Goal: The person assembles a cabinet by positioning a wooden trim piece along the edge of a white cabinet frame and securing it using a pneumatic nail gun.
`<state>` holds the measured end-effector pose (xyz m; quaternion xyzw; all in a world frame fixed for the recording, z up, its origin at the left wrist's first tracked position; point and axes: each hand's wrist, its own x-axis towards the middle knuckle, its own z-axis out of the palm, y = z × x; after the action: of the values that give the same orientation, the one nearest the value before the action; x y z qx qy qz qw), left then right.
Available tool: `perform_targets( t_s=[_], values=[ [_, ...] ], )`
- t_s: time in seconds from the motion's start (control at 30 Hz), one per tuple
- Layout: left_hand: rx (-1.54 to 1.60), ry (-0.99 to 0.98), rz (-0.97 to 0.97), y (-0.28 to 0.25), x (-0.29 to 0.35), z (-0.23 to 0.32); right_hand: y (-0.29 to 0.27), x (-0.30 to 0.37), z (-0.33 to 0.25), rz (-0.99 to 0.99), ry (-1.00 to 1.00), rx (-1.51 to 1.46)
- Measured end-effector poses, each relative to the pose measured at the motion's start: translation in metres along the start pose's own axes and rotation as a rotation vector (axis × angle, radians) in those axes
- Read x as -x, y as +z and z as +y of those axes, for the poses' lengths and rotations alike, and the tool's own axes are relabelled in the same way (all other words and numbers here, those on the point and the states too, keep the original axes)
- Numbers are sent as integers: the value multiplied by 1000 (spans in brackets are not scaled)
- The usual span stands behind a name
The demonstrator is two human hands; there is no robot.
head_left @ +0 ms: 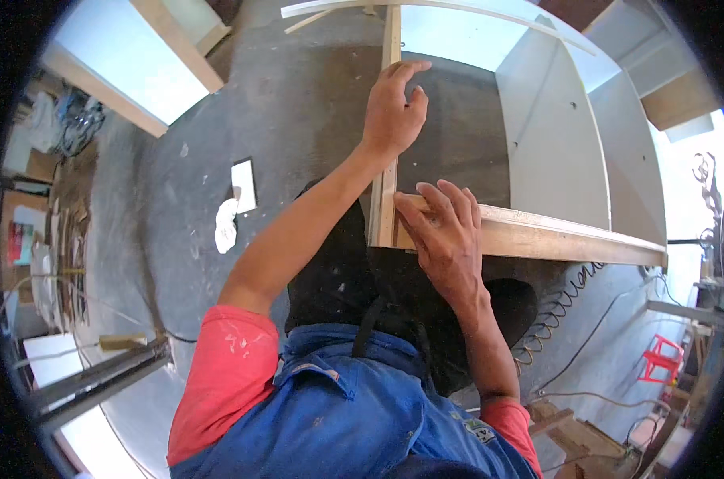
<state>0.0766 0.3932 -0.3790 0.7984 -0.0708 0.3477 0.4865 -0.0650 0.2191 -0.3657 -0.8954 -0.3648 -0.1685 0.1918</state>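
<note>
A large cabinet carcass with white panels (549, 120) and pale wooden edges is in front of me. My left hand (395, 112) is over its left wooden strip (391, 40). The index finger points right and the thumb stands apart; no object shows in this hand. Close to the near left corner, my right hand (451, 239) lies across the near wooden rail (561, 237). Its fingers reach over the top edge and its thumb points toward the corner. The undersides of the right fingers are hidden.
A coiled air hose (549, 323) runs on the floor at the right, with a red stool (662, 359) beyond. A white panel with wooden edges (130, 60) stands far left. A small white rectangular piece (244, 185) and a crumpled white piece (225, 227) lie on the floor.
</note>
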Motion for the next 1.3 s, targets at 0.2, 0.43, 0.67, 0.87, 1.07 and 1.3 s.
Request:
perform_targets(
  t_s=[0.2,0.43,0.67,0.87,1.07,1.3],
  values=[
    [69,41,-58,0,5,-3,-7,-7,-16,-152,40,145],
    [60,67,-143,2,4,0,-25,-6,-31,205,341,-106],
    [162,92,-509,-26,-3,5,-33,38,-39,230,556,87],
    [-3,217,-1197,-75,19,36,-46,41,-13,245,546,90],
    [-112,182,-1285,-79,18,41,-57,-4,39,33,297,-89],
    [-120,153,-1207,-78,20,42,-55,-46,82,-519,225,-507]
  ],
)
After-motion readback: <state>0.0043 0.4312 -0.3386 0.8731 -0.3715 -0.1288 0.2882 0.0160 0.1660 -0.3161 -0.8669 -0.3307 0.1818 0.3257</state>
